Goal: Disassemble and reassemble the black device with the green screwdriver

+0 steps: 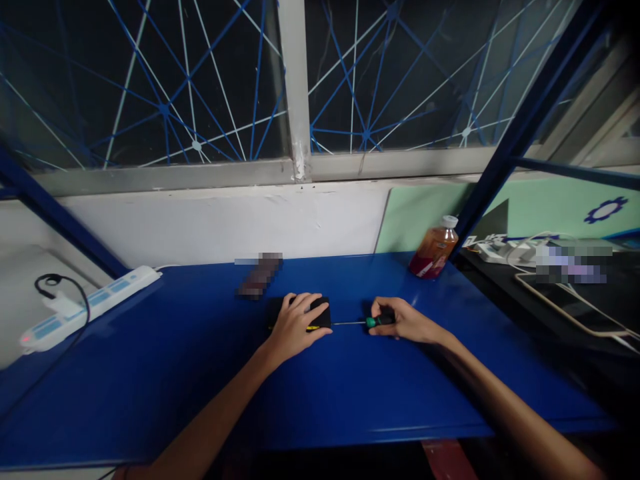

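My left hand (297,323) lies over a small black box (323,309) with yellow marks, its fingers across the top and the thumb along the near side. Part of the box is hidden under that hand. To its right, my right hand (400,320) is closed around the green and black handle of a screwdriver (371,322). The thin metal shaft points left, with its tip at the right end of the box. Whether the tip sits inside the box or only touches it, I cannot tell.
A blurred-out dark flat object (260,277) lies behind the box. A drink bottle (435,248) stands at the table's back right. On the left edge is a white power strip (95,310) with a black cable. The blue table (320,393) meets a black surface holding a phone (570,303).
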Demonstrator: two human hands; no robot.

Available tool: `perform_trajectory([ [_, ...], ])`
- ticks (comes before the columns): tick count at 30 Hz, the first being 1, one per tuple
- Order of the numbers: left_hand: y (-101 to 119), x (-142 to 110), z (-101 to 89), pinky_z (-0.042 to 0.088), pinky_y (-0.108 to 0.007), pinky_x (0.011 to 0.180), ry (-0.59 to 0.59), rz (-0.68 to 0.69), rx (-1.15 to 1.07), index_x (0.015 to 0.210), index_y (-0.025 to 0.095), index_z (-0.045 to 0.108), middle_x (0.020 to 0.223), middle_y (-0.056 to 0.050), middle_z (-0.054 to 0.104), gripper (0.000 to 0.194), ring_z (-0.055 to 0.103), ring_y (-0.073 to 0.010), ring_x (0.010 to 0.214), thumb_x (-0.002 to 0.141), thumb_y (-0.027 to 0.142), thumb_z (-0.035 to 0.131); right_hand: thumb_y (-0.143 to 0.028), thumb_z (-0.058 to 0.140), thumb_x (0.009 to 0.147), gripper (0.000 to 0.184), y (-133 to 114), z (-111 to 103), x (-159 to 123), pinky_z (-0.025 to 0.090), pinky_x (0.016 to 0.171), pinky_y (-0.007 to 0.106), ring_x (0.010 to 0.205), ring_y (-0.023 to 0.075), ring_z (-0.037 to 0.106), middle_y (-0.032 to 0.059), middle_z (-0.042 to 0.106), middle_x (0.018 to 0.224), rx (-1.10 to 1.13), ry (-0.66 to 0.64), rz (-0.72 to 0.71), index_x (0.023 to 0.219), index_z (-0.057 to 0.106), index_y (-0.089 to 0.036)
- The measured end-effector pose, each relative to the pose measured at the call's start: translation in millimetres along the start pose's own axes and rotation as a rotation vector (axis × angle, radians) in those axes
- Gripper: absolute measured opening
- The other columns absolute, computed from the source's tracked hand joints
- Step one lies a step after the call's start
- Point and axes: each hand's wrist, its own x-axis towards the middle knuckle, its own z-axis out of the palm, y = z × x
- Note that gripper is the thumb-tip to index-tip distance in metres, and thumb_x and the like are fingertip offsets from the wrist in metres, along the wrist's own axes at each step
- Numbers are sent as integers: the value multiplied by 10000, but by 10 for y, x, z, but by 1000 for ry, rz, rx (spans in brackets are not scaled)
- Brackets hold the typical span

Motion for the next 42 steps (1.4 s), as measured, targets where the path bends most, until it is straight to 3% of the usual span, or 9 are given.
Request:
perform_trajectory([
  [3, -4, -2, 6, 360, -509, 977, -5, 6, 0, 1254, 263, 590, 1324, -103, 572, 447, 518, -304, 1195, 871, 493, 611, -523, 685, 775, 352, -11, -33, -7, 395, 471, 234, 507, 105, 492, -19, 559, 657, -53, -24, 31, 831, 624, -181],
  [6, -4, -6, 9, 360, -508, 974, 2, 12, 6, 1258, 267, 583, 1325, -105, 571, 446, 518, -301, 1195, 878, 499, 600, -531, 590, 856, 359, -65, -67, -16, 418, 557, 254, 601, 121, 548, 33, 635, 810, -237, -7, -70, 856, 711, -193],
  [9, -2, -8, 9, 354, -513, 983, 4, 15, 13, 1269, 275, 573, 1325, -101, 572, 453, 513, -301, 1203, 880, 505, 593, -523, 522, 904, 375, -114, -62, -20, 407, 601, 264, 671, 141, 557, 36, 644, 816, -334, 22, -109, 857, 708, -201],
  [16, 3, -7, 3, 366, -504, 972, -11, 16, 25, 1254, 248, 587, 1323, -107, 573, 452, 517, -302, 1197, 878, 498, 601, -460, 774, 704, 395, -44, -22, -16, 415, 592, 247, 667, 132, 540, -6, 608, 792, -135, 60, -96, 912, 570, -192],
  [20, 0, -9, 10, 353, -511, 986, -4, 21, 21, 1253, 253, 586, 1323, -110, 574, 452, 516, -303, 1202, 870, 491, 616, -518, 689, 776, 352, -11, -52, -18, 378, 515, 242, 539, 104, 495, -16, 596, 714, -133, 21, -9, 839, 598, -183],
  [27, 10, -14, 6, 346, -516, 999, -6, 18, 19, 1253, 256, 584, 1329, -105, 571, 449, 511, -298, 1210, 876, 498, 603, -520, 511, 911, 387, -84, -26, -12, 370, 579, 259, 611, 122, 496, 8, 605, 719, -309, 40, -101, 796, 666, -185],
  [33, 4, -12, 10, 357, -525, 988, 2, 18, 16, 1252, 259, 590, 1313, -111, 580, 455, 520, -304, 1195, 879, 520, 586, -465, 761, 719, 380, -75, 16, -24, 392, 556, 230, 620, 111, 504, -19, 586, 737, -51, 2, -61, 874, 559, -183],
  [36, -1, -11, 13, 355, -527, 990, -1, 22, 18, 1256, 262, 586, 1319, -107, 575, 449, 518, -301, 1198, 888, 519, 573, -487, 730, 743, 369, -69, 6, -33, 383, 492, 224, 554, 102, 497, -11, 597, 730, -2, -44, 16, 855, 553, -183],
  [42, -3, -12, 5, 356, -532, 987, -3, 19, 15, 1264, 275, 578, 1319, -103, 576, 452, 520, -302, 1197, 880, 513, 588, -558, 531, 882, 423, -116, -21, -25, 363, 545, 245, 594, 117, 500, 7, 610, 681, -308, 17, -69, 757, 681, -182],
])
